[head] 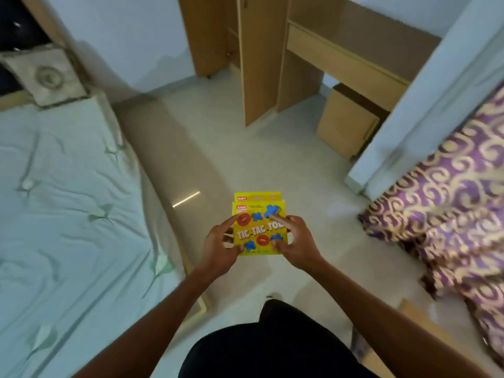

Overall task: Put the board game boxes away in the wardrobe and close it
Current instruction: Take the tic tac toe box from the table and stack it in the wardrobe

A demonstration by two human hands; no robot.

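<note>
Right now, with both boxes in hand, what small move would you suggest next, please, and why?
Probably step forward toward the wardrobe, keeping the grip. The left hand and right hand hold two stacked yellow Tic Tac Toe boxes over the floor, and the wardrobe door ahead stands open.

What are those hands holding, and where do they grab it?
A stack of yellow Tic Tac Toe boxes: the left hand grips its left edge, the right hand its right edge.
</note>
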